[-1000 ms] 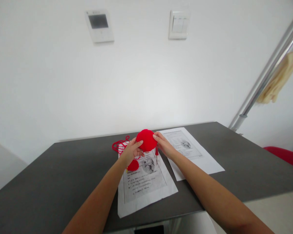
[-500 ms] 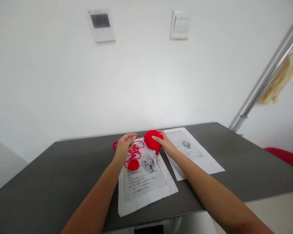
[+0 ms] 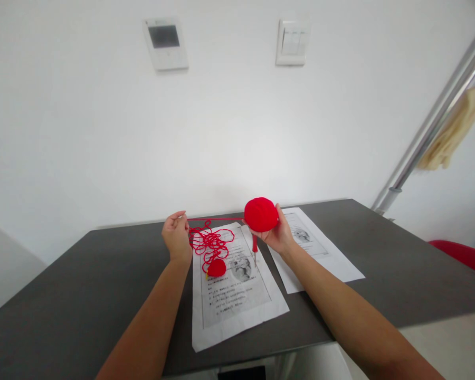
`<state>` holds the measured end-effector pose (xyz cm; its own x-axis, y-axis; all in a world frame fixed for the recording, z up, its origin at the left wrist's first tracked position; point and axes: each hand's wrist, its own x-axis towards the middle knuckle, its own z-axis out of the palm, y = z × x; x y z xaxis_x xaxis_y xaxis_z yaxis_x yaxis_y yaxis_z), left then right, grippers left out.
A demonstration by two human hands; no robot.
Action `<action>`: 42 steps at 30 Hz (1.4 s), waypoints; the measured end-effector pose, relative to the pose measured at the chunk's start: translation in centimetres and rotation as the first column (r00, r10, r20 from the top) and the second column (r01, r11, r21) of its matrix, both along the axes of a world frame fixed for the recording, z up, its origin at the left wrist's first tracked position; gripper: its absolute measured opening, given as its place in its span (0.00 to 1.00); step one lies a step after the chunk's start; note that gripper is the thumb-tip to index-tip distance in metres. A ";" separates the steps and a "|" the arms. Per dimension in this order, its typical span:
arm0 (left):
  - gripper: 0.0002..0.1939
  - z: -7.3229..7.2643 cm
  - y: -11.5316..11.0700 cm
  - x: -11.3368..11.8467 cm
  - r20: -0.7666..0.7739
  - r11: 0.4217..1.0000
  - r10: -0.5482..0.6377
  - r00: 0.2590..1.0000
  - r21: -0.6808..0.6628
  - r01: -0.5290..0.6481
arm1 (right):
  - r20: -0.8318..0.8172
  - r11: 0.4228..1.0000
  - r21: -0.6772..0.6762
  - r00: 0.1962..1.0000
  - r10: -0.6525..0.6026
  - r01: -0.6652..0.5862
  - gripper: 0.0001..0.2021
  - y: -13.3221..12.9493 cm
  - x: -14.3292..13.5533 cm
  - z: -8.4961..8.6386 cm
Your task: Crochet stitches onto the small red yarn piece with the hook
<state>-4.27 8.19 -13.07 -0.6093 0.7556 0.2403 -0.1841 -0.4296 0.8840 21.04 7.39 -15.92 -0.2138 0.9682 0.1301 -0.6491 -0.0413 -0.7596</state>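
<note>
My right hand [image 3: 276,232] cradles a red ball of yarn [image 3: 260,214] from below and the side. From the ball a taut red strand [image 3: 217,218] runs left to my left hand [image 3: 177,235], whose fingers pinch it. Between the hands, loose loops of red yarn [image 3: 209,241] lie over the printed sheet [image 3: 237,322]. A small red crocheted piece [image 3: 216,267] with a bit of yellow at its edge rests at the near end of the loops. Below the ball, a thin tool with a red handle [image 3: 255,243] lies on the sheet.
A second printed sheet [image 3: 320,258] lies to the right on the dark table [image 3: 383,253]. The white wall behind carries a panel with a screen [image 3: 167,45] and a light switch [image 3: 292,43]. A metal pole [image 3: 427,137] and a red chair [image 3: 461,256] are at the right.
My left hand has moved left, drawing the strand out long and straight. My right hand has turned and moved the ball slightly right and up, uncovering the red handle.
</note>
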 end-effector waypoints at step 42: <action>0.26 -1.0 -2.2 4.1 -0.040 0.681 -0.721 0.692 -0.226 0.696 | 0.354 0.999 0.043 0.935 -0.021 0.006 0.20 -1.0 -2.5 -0.9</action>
